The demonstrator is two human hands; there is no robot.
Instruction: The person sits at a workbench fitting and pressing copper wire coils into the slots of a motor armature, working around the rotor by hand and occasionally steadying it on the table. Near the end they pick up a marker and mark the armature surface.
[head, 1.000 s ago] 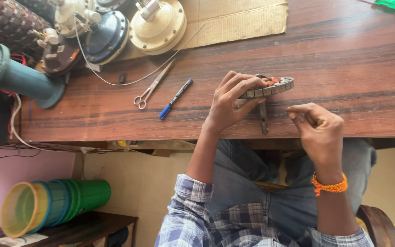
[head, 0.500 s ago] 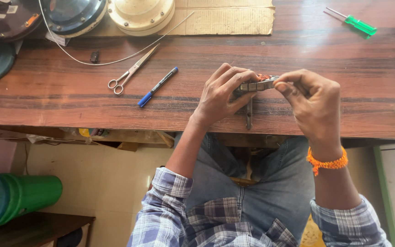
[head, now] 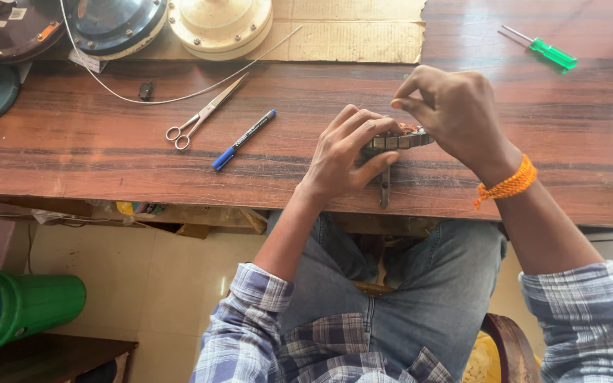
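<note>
Grey metal, ringed with a row of small square segments, shows between the two hands: a round stator-like part (head: 397, 140) with a hint of copper-red at its top edge, held at the centre of the frame just above the near edge of the wooden table (head: 108, 152). Most of it is hidden by fingers. A thin dark metal shaft (head: 384, 188) points down from under it toward the table edge.

The left hand (head: 345, 152) is curled around the part's left side, thumb beneath and fingers over the top, gripping it. The right hand (head: 455, 113), an orange thread band at its wrist, arches over the part's right end with fingertips pinched together; whether they grip the part or something on it I cannot tell.

To the left on the table lie a blue marker pen (head: 244, 139) and a pair of scissors (head: 203, 115), well apart from the hands. A green-handled screwdriver (head: 540, 48) lies at the upper right. Cream and dark blue round motor housings (head: 220, 25) sit on cardboard along the upper left.
</note>
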